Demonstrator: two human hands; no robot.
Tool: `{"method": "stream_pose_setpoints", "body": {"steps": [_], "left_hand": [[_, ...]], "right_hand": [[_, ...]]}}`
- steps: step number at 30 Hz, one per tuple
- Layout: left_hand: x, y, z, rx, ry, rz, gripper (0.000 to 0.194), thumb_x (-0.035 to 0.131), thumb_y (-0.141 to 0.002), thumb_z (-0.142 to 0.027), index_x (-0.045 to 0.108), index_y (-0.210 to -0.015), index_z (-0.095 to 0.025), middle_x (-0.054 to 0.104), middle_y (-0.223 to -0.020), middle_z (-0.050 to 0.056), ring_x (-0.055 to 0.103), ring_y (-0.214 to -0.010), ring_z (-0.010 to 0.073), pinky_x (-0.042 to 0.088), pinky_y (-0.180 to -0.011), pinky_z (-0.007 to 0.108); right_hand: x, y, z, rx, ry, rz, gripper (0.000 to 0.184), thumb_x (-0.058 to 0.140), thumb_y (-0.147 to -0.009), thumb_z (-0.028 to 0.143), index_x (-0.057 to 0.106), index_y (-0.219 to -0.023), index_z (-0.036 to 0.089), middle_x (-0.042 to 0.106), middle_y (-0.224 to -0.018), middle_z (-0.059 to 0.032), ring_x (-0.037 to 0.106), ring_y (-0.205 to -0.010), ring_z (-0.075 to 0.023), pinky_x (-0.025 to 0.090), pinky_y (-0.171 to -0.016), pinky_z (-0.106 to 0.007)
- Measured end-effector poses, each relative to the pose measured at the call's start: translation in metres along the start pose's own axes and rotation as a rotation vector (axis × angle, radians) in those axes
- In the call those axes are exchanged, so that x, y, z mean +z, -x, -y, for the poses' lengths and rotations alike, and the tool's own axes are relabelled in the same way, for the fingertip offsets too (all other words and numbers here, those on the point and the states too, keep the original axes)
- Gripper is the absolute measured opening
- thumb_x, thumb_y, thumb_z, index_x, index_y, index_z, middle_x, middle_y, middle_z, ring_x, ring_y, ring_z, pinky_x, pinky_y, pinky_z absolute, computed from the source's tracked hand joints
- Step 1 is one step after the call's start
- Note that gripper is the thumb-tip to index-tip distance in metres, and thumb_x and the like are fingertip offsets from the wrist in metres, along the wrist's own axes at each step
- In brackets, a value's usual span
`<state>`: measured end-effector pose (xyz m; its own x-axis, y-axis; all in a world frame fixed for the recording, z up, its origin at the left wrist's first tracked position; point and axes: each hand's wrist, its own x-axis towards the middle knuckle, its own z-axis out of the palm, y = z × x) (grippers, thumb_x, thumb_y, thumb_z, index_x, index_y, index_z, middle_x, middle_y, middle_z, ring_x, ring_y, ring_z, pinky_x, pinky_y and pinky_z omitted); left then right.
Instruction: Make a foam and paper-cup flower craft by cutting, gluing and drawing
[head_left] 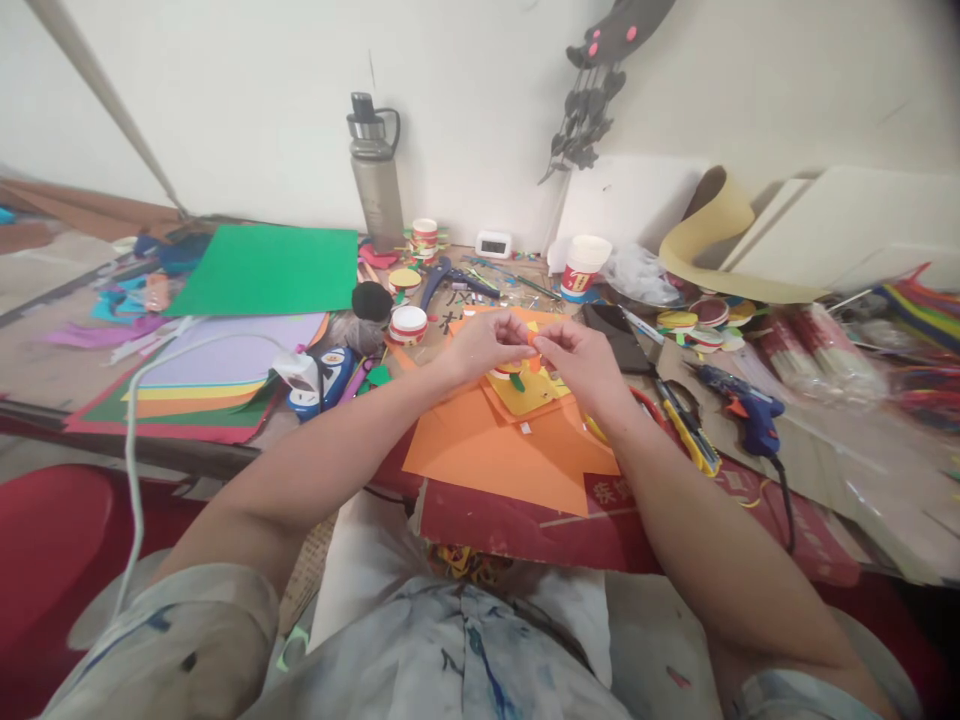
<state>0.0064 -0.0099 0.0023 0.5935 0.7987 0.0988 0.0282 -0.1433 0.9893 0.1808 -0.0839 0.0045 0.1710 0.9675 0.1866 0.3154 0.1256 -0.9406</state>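
Orange paper [510,460] lies nearest, a yellow piece [526,399] over it. Just above, left hand [489,345] and right hand [583,362] both pinch a small orange bit [534,353] in their fingertips: fine shaping or fitting, I'd judge, calling for a light, steady touch. Beyond stand a cup [582,272] and bottle [379,200]

Our near orange sheet [480,455] matt paper, packets [840,360] at right glossy plastic, far bottle collar [367,128] shiny metal
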Motion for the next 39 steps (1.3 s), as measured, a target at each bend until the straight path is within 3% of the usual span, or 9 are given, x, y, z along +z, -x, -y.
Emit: {"method": "stream_pose_setpoints", "body": {"steps": [3,6,13,18,24,27,31,35,39], "left_hand": [[-0.007,-0.001,-0.005,0.029,-0.208,-0.010,0.022,0.080,-0.088,-0.032,0.065,-0.086,-0.016,0.073,-0.082,0.003,0.065,-0.071,0.0123,0.049,-0.070,0.028],[-0.018,-0.002,-0.009,0.023,-0.647,-0.084,0.032,0.069,-0.098,-0.043,0.064,-0.080,-0.017,0.072,-0.081,0.005,0.062,-0.073,0.0152,0.045,-0.072,0.030],[-0.020,0.007,-0.011,-0.154,-1.143,-0.026,0.044,0.074,-0.093,-0.055,0.070,-0.110,-0.015,0.077,-0.119,0.017,0.072,-0.108,0.0307,0.049,-0.087,0.036],[-0.019,0.007,-0.010,-0.106,-1.032,0.006,0.038,0.082,-0.086,-0.046,0.066,-0.108,-0.019,0.077,-0.110,0.011,0.071,-0.102,0.0274,0.046,-0.082,0.034],[-0.019,0.001,-0.007,0.108,-0.505,-0.076,0.055,0.100,-0.061,-0.030,0.059,-0.096,-0.021,0.069,-0.092,0.001,0.061,-0.080,0.0156,0.045,-0.074,0.029],[-0.020,-0.002,-0.009,0.171,-0.175,-0.071,0.062,0.103,-0.058,-0.038,0.061,-0.100,-0.018,0.072,-0.102,0.004,0.066,-0.089,0.0154,0.050,-0.082,0.029],[-0.022,-0.002,-0.012,0.077,0.063,0.044,0.065,0.103,-0.059,-0.052,0.064,-0.096,-0.016,0.074,-0.093,0.003,0.069,-0.087,0.0155,0.054,-0.087,0.032],[-0.021,0.004,-0.015,0.243,-0.095,-0.087,0.049,0.100,-0.067,-0.044,0.069,-0.095,-0.017,0.076,-0.099,0.005,0.069,-0.093,0.0173,0.053,-0.089,0.032],[-0.023,0.005,-0.015,0.363,-0.474,-0.275,0.025,0.086,-0.078,-0.021,0.074,-0.099,-0.019,0.077,-0.108,0.008,0.067,-0.098,0.0195,0.050,-0.093,0.032]], "right_hand": [[-0.010,0.000,0.001,0.075,-0.006,0.005,0.033,0.077,-0.075,0.053,0.066,-0.080,0.022,0.064,-0.064,0.0015,0.050,-0.058,-0.0130,0.041,-0.060,-0.029],[-0.020,-0.001,0.001,0.138,0.171,0.047,0.019,0.073,-0.080,0.039,0.068,-0.076,0.021,0.064,-0.063,0.0016,0.053,-0.060,-0.0139,0.042,-0.062,-0.029],[-0.017,-0.002,0.002,0.163,0.684,0.224,0.009,0.077,-0.086,0.021,0.078,-0.078,0.021,0.080,-0.082,-0.0034,0.070,-0.078,-0.0188,0.049,-0.074,-0.030],[-0.011,-0.001,-0.005,0.049,0.669,0.142,0.019,0.069,-0.098,0.029,0.084,-0.106,0.020,0.085,-0.102,-0.0094,0.076,-0.091,-0.0227,0.056,-0.087,-0.034],[-0.004,-0.005,-0.018,0.072,0.250,0.039,0.034,0.082,-0.082,0.025,0.080,-0.115,0.017,0.082,-0.097,-0.0080,0.073,-0.081,-0.0214,0.059,-0.079,-0.037],[-0.004,-0.005,-0.017,-0.039,0.033,-0.021,0.035,0.082,-0.079,0.035,0.077,-0.110,0.019,0.079,-0.096,-0.0032,0.067,-0.075,-0.0162,0.056,-0.075,-0.033],[-0.003,-0.003,-0.010,-0.148,-0.045,-0.116,0.043,0.078,-0.080,0.049,0.074,-0.113,0.022,0.077,-0.105,-0.0036,0.062,-0.079,-0.0158,0.055,-0.078,-0.033],[-0.003,-0.003,-0.008,-0.193,0.004,-0.103,0.054,0.082,-0.076,0.050,0.073,-0.122,0.024,0.076,-0.121,-0.0068,0.062,-0.085,-0.0173,0.055,-0.078,-0.034],[-0.011,-0.008,-0.016,-0.208,0.188,-0.153,0.038,0.073,-0.083,0.035,0.076,-0.119,0.023,0.076,-0.120,-0.0092,0.065,-0.093,-0.0217,0.058,-0.086,-0.040]]}}
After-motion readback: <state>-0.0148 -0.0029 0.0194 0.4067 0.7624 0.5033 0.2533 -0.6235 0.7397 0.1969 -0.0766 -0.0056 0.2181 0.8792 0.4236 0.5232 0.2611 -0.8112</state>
